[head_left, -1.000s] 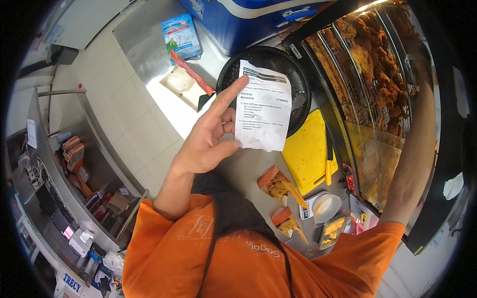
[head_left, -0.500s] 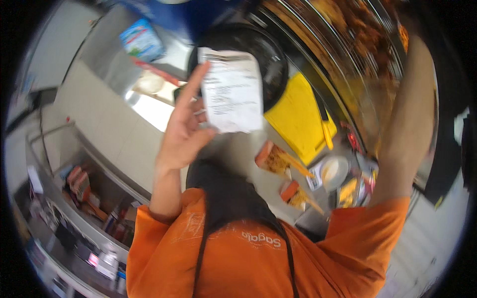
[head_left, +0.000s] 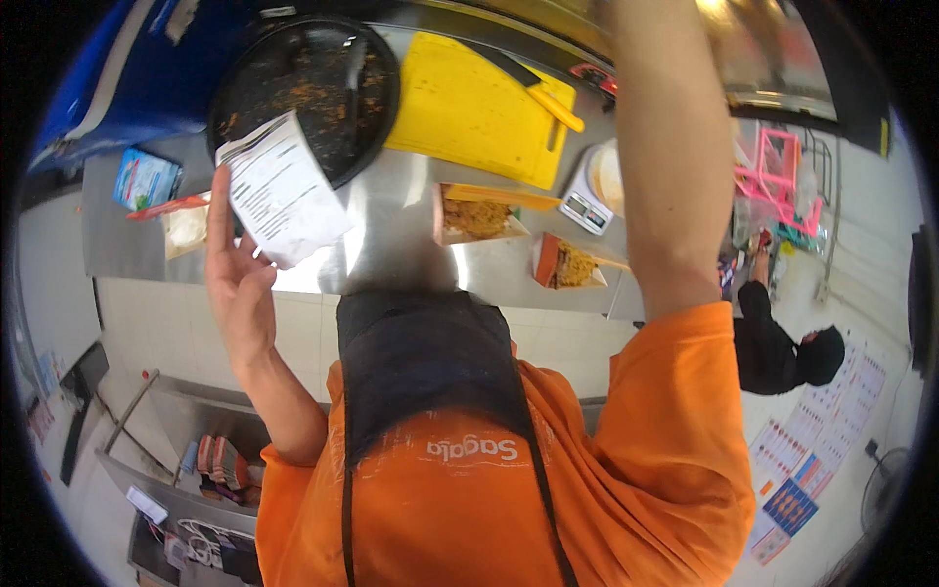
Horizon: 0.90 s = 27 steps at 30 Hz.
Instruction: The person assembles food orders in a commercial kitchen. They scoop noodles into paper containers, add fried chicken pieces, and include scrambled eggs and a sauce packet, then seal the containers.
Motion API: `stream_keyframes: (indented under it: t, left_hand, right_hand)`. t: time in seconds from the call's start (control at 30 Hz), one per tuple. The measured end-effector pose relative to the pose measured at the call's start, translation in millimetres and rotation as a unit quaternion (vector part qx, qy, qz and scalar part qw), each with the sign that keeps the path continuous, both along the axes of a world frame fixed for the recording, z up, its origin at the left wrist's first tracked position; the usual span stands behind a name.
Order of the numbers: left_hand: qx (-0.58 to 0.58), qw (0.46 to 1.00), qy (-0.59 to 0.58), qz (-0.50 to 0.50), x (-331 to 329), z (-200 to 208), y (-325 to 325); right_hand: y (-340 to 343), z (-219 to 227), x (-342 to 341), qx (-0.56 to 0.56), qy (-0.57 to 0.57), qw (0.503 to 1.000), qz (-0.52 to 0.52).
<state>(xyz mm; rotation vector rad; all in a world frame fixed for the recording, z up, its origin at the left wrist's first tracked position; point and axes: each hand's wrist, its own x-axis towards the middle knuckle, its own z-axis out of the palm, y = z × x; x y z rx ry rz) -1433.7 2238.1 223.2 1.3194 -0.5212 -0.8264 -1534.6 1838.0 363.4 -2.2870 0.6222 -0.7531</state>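
Observation:
My left hand (head_left: 240, 289) is closed on a white printed receipt (head_left: 284, 193), pinched at its left edge and held up over the rim of a large black round pan (head_left: 284, 83) with brown crumbs in it. My right arm stretches upward past the counter toward a lit glass-fronted case (head_left: 558, 20). The right hand itself lies beyond the upper edge of the picture. Nearest that forearm on the counter are an open food box (head_left: 476, 215) holding fried food and a second, smaller box (head_left: 567, 264) with crumbly fried pieces.
A yellow cutting board (head_left: 469, 108) bears a knife (head_left: 548, 98) with a yellow handle. Beside it stands a kitchen scale (head_left: 587, 208). A blue packet (head_left: 147, 178) lies at the counter's left. At the right, a person in black (head_left: 782, 338) is near pink racks (head_left: 773, 166).
The view has swung round, so the counter now lies level across it. My left hand and the receipt appear further left and lower. A person has come into view at the right.

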Motion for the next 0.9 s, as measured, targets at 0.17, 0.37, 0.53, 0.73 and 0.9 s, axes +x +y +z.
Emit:
stream_keyframes:
  t: [0.17, 0.37, 0.53, 0.73, 0.9]
  left_hand:
    - [0.007, 1.000, 0.008, 0.012, -42.3, -7.4, 11.6]
    - [0.041, 0.999, 0.024, 0.020, -112.0, -8.2, 11.6]
    - [0.034, 0.999, 0.009, -0.004, -166.4, 3.4, -4.5]
    - [0.053, 0.999, 0.002, 0.006, -209.9, 11.5, -15.6]
    - [0.042, 0.999, -0.014, 0.012, -236.1, 12.4, -19.4]
  right_hand:
    - [3.8, -46.2, -184.4, 0.172, -0.032, 0.982, -0.077]
    - [23.7, -191.2, -376.8, 0.416, 0.078, 0.852, -0.307]
    - [21.6, -270.0, -428.1, 0.281, 0.239, 0.882, -0.292]
    - [0.3, -256.4, -451.2, 0.214, 0.272, 0.873, -0.343]
    - [10.7, -236.8, -463.1, 0.230, 0.308, 0.908, -0.167]
